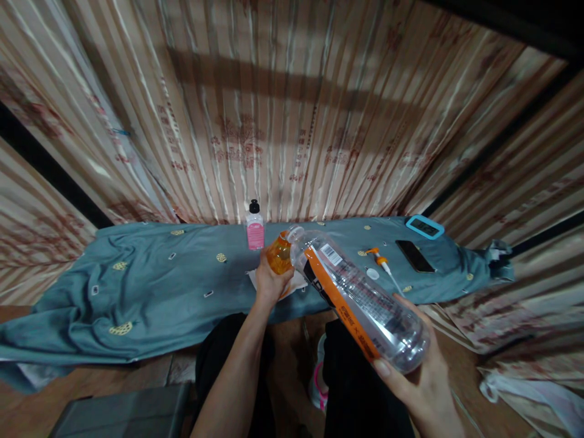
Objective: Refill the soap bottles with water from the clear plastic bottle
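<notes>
My right hand (pixel 420 371) grips the base of a large clear plastic bottle (pixel 360 304) with an orange and black label. The bottle is tilted, its neck toward the left. Its mouth meets the top of a small orange bottle (pixel 280 255), which my left hand (pixel 270 281) wraps around. The large bottle looks nearly empty. Beneath the orange bottle lies a white tissue or cloth (pixel 296 283), partly hidden by my hand. An orange and white pump head (pixel 379 258) with a thin tube and a white round cap (pixel 373 274) lie right of the bottles.
A pink-labelled bottle with a black cap (pixel 255 228) stands behind my left hand. A phone (pixel 415 255) and a blue-framed digital clock (pixel 424 227) are at the right of the teal cloth (pixel 150 292). Curtains (pixel 274 109) hang behind; a grey box (pixel 123 413) sits lower left.
</notes>
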